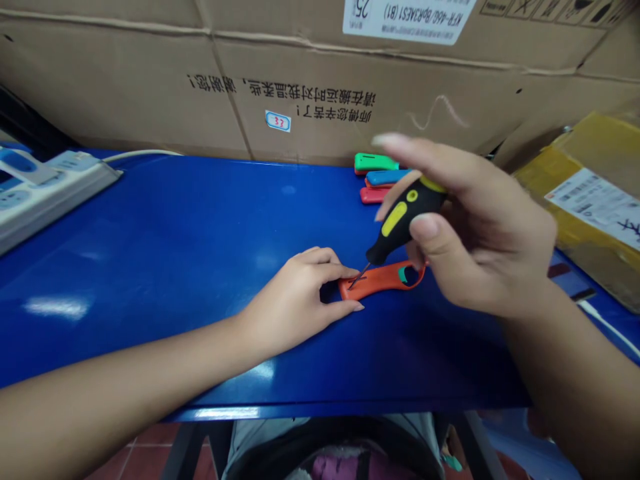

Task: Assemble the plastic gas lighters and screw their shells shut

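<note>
An orange plastic handle-shaped piece [377,280] lies on the blue table [165,280], with a narrow slot near its left end and a loop-like opening with a green bit at its right end. My left hand [305,297] is closed on its left end, thumb on the near side and index finger on the far side. In my right hand [490,233] is a screwdriver [400,223] with a black and yellow handle, held tilted. Its thin shaft reaches down to the orange piece near the slot; whether the tip touches is too small to tell.
Behind my right hand lie a green piece [375,163], a blue piece [387,177] and a red piece [373,195] of similar shape. A large cardboard box [150,87] stands along the back. A power strip [60,190] is at left, a taped box [595,173] at right.
</note>
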Motion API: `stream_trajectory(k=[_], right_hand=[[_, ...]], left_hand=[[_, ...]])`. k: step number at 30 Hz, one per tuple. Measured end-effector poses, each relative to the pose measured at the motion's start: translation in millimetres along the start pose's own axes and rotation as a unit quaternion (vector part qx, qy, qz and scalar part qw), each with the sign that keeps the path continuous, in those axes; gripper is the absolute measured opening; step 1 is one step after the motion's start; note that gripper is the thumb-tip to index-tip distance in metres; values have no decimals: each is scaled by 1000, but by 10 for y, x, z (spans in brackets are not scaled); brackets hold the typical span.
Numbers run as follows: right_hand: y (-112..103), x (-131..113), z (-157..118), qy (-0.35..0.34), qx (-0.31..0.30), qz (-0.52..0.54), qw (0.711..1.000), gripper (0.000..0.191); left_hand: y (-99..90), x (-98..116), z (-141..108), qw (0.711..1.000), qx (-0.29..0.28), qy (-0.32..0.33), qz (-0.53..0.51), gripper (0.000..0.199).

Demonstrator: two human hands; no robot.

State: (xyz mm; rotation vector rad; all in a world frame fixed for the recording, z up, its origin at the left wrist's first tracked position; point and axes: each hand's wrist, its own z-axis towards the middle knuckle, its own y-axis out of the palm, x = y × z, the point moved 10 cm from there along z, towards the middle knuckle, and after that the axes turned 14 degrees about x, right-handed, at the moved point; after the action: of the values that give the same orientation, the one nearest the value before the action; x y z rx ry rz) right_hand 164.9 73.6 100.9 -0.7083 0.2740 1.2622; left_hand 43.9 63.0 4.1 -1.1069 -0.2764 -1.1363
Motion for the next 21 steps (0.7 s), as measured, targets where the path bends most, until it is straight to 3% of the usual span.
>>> stream_trajectory(k=[3,7,12,14,17,21], right_hand=[[-61,-74,1,-42,35,-9,998,33],[117,-48,2,-22,-47,8,999,45],[-34,-226,64,-140,58,-3,989,31],[-11,-229,57,-144,49,0,988,29],[102,-166,38,-97,-14,30,995,45],[-44,-298,32,-158,56,16,986,34]], left_hand=[[-8,0,4,1000,4,5,2,33],[7,-9,-3,1000,-2,2,-6,33],[-13,34,-5,1000,14,19,2,34],[-4,33,-5,1000,9,14,-1,34],[5,23,0,1000,2,5,-1,33],[-7,35,6,1000,7,15,4,33]])
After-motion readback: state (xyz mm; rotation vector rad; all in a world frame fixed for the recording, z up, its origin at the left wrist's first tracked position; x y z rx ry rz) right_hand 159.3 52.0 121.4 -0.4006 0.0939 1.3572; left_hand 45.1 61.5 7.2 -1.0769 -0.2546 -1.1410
